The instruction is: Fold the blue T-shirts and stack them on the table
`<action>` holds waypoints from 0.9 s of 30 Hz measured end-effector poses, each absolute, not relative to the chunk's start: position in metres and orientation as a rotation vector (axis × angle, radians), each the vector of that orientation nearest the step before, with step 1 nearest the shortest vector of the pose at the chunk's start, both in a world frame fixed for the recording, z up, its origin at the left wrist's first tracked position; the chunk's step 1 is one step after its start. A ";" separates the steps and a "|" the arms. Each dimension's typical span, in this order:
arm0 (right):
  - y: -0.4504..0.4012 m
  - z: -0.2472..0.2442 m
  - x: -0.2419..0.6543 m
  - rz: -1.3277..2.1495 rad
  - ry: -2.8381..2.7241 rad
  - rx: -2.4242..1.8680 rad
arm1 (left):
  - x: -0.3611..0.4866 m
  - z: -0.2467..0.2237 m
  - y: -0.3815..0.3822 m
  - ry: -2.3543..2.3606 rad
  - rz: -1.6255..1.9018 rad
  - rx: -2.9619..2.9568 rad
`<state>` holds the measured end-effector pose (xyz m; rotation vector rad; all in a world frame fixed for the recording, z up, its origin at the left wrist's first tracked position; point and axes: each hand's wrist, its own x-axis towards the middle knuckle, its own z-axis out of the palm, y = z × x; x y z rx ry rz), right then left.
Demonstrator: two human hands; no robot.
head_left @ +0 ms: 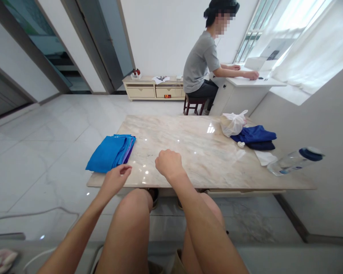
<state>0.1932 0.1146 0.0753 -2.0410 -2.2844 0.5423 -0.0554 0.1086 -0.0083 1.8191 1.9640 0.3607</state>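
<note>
A folded stack of bright blue cloth point(108, 154) lies at the left of the marble table point(188, 167), with purple layers showing along its right edge. My left hand point(116, 179) is at the table's front edge, just below the stack and close to its corner. Its fingers are loosely curled, and it holds nothing. My right hand point(169, 163) rests on the marble top in a loose fist, with nothing visible in it, a short way right of the stack.
At the table's far right lie a white plastic bag point(233, 123), dark blue cloth point(254, 137), a white cloth point(265, 157) and a plastic bottle with a blue cap point(295, 161). Behind, a seated person point(201, 62) works at a white desk point(246, 91). My knees are below the table edge.
</note>
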 end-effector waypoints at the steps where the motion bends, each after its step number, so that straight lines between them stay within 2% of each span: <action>1: 0.114 0.075 0.194 0.537 -2.272 -2.062 | -0.065 -0.015 0.129 2.077 0.344 1.803; 5: 0.115 0.077 0.196 0.542 -2.267 -2.045 | -0.096 -0.038 0.187 2.419 0.197 1.848; 8: 0.116 0.079 0.202 0.564 -2.244 -2.091 | -0.110 -0.051 0.203 2.465 0.045 1.905; 14: 0.112 0.077 0.211 0.650 -2.262 -2.188 | -0.127 -0.051 0.218 2.344 0.196 1.836; 16: 0.111 0.077 0.214 0.659 -2.264 -2.197 | -0.131 -0.041 0.222 2.360 0.314 1.695; 21: 0.113 0.078 0.223 0.697 -2.098 -2.310 | -0.124 -0.001 0.235 2.422 0.977 1.184; 23: 0.117 0.077 0.227 0.687 -2.007 -2.349 | -0.105 0.017 0.249 2.400 1.131 1.147; 25: 0.122 0.073 0.232 0.645 -1.938 -2.338 | -0.072 0.033 0.265 2.263 1.274 1.210; 27: 0.129 0.066 0.237 0.575 -1.885 -2.255 | -0.026 0.047 0.278 1.909 1.458 1.289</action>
